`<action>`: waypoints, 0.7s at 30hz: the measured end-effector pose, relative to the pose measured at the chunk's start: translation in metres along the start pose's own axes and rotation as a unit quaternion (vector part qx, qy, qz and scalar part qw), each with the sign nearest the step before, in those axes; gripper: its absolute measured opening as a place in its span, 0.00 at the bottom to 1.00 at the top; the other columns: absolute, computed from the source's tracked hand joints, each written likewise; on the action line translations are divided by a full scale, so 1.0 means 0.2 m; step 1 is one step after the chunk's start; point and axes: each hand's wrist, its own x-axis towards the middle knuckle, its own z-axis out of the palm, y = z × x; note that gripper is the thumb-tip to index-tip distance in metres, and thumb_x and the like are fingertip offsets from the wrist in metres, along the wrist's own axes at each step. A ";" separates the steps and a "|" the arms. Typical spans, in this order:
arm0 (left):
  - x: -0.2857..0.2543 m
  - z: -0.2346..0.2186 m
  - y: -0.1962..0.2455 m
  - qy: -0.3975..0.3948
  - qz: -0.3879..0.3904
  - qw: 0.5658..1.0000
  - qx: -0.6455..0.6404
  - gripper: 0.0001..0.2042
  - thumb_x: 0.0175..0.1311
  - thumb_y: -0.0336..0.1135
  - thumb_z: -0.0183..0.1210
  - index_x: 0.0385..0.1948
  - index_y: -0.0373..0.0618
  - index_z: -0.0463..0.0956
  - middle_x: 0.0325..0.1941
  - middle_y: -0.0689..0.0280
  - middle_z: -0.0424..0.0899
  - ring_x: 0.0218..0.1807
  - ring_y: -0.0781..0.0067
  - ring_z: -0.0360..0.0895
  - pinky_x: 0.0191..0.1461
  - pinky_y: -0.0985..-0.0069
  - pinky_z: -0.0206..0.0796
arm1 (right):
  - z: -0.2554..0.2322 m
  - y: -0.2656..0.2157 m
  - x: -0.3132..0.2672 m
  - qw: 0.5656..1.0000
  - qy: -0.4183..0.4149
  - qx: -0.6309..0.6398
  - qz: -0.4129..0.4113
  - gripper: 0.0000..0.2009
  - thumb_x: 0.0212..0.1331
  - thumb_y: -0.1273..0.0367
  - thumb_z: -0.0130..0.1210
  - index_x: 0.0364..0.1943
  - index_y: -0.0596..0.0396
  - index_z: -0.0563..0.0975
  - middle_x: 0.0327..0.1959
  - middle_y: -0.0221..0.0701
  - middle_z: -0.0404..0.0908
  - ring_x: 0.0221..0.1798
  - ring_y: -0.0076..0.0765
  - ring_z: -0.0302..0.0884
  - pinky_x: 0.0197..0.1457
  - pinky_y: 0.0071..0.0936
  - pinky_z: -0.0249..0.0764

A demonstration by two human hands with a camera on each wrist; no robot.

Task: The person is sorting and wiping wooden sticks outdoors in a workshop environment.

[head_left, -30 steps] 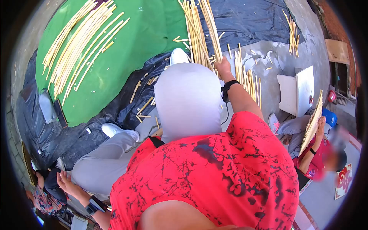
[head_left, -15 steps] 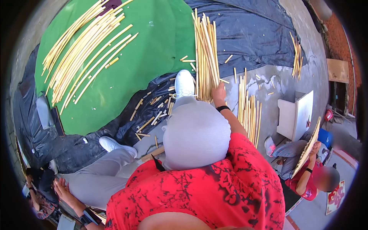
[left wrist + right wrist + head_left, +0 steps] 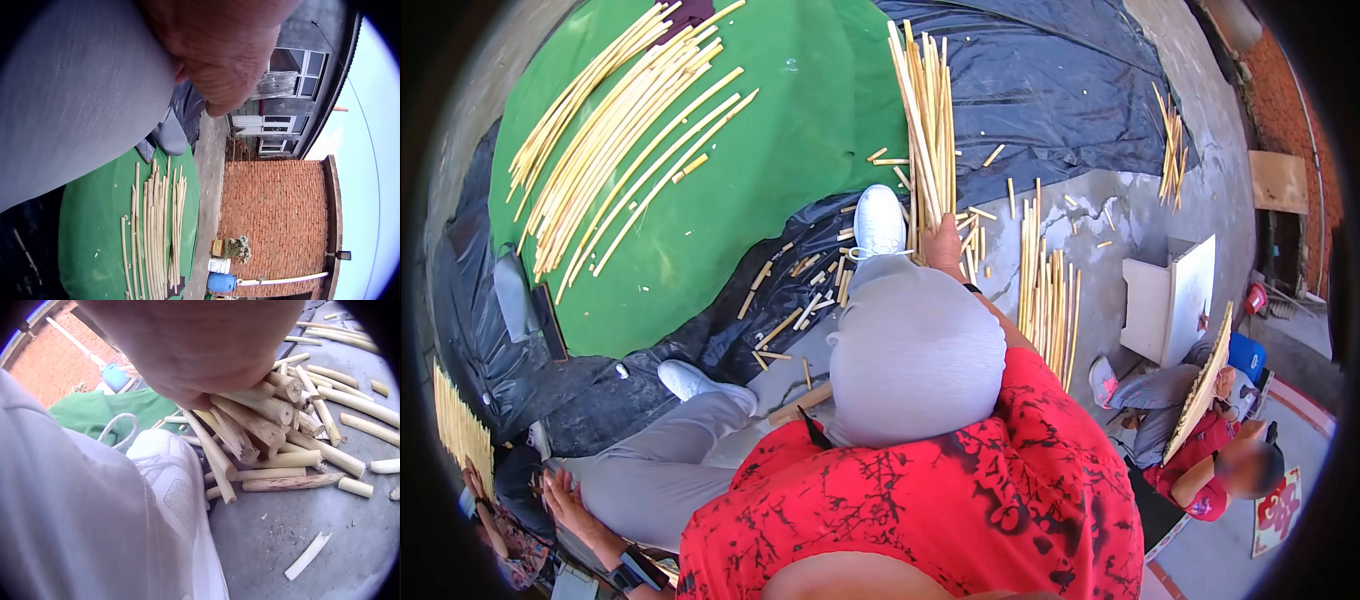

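Note:
At the near end of a long bundle of pale yellow plant stalks (image 3: 930,130), my right hand (image 3: 943,246) grips stalks. The right wrist view shows that hand (image 3: 200,350) over the cut stalk ends (image 3: 256,428), its fingertips mostly hidden. The bundle lies just beyond and right of my white shoe (image 3: 880,220). My left hand (image 3: 568,500) rests at my grey-trousered left leg (image 3: 650,470), fingers loose and holding nothing. In the left wrist view that hand (image 3: 219,50) is beside the trouser leg.
More long stalks (image 3: 625,140) lie on a green cloth (image 3: 800,100) at the left. Short cut pieces (image 3: 778,325) litter the black sheet (image 3: 1040,90) and floor. Another stalk group (image 3: 1048,300) lies right of my arm. People holding woven stalk panels (image 3: 1203,380) sit at both sides.
My right hand has drawn inward and left with the stalks, whose far ends swung left onto the bundle. The head view has shifted. My left hand stays at the leg.

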 end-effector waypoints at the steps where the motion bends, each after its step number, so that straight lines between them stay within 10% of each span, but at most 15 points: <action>1: 0.00 0.00 0.00 0.009 -0.003 1.000 0.008 0.23 0.61 0.48 0.45 0.55 0.47 0.62 0.51 0.59 0.71 0.52 0.68 0.68 0.53 0.74 0.57 | 0.01 0.00 0.01 1.000 -0.002 0.001 0.000 0.14 0.45 0.70 0.51 0.36 0.56 0.62 0.31 0.52 0.73 0.37 0.60 0.70 0.39 0.45 0.66; 21: -0.01 0.03 0.04 0.004 0.001 1.000 0.009 0.23 0.61 0.50 0.45 0.53 0.46 0.65 0.48 0.60 0.73 0.48 0.69 0.69 0.48 0.76 0.58 | -0.04 0.08 0.11 0.998 0.037 -0.006 -0.050 0.13 0.45 0.68 0.51 0.34 0.60 0.67 0.31 0.49 0.74 0.36 0.58 0.71 0.40 0.44 0.67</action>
